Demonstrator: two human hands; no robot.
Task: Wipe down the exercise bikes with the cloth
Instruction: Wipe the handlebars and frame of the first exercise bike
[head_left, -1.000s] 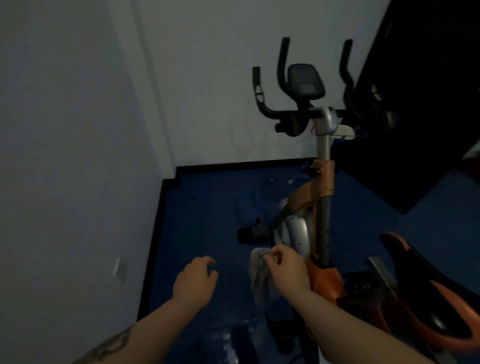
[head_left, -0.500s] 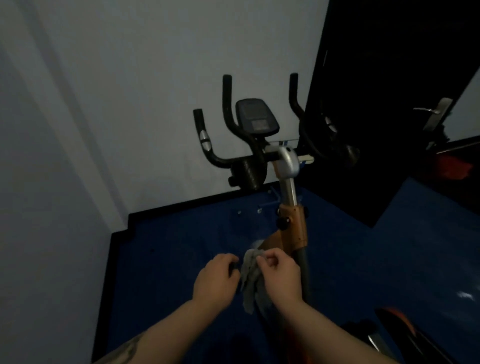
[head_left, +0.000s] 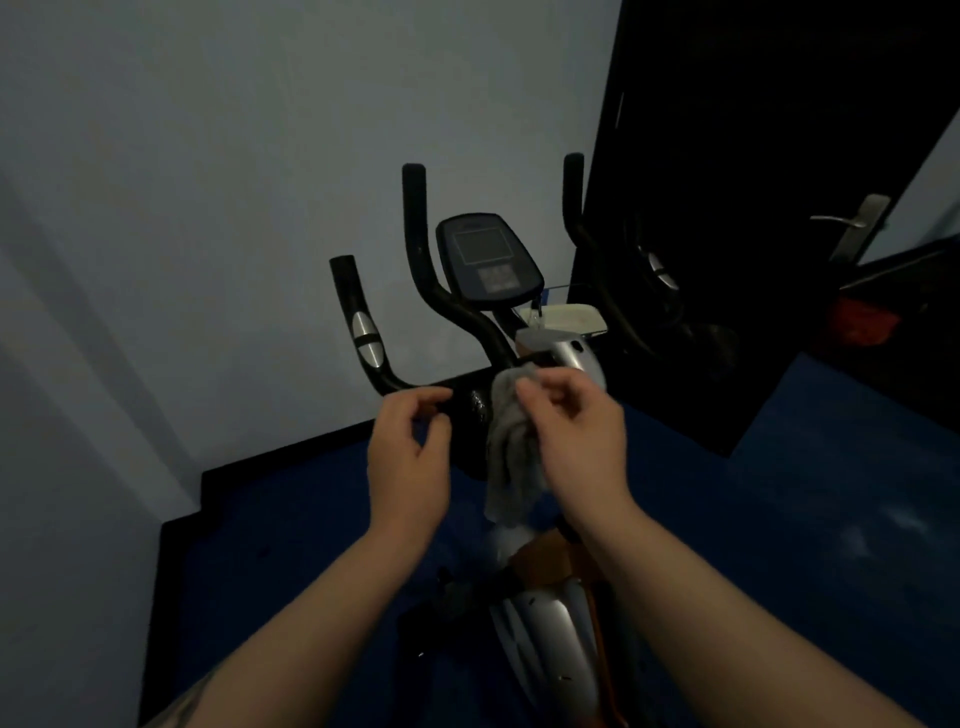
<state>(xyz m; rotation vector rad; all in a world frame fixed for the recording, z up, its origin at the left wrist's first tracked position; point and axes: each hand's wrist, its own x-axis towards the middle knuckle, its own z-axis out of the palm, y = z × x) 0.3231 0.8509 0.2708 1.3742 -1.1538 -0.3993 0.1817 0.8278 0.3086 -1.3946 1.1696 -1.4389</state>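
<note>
Cloth (head_left: 511, 452), grey, limp and rumpled, is hanging at frame centre from the right hand (head_left: 576, 436), whose fingers are pinching its top edge just in front of the exercise bike (head_left: 545, 623). Left hand (head_left: 410, 457) is hovering beside it with fingers loosely curled, holding nothing. Handlebars (head_left: 441, 306) are looking like matte black foam over curved tube; console (head_left: 488, 260) is a rounded dark panel; lower housing is glossy silver and orange. Judgement: wiping is looking barely begun, since nothing is showing a wiped streak, and bars, console and frame are remaining.

Dim, murky room; wide-angle edges bend, hands blurred.
</note>
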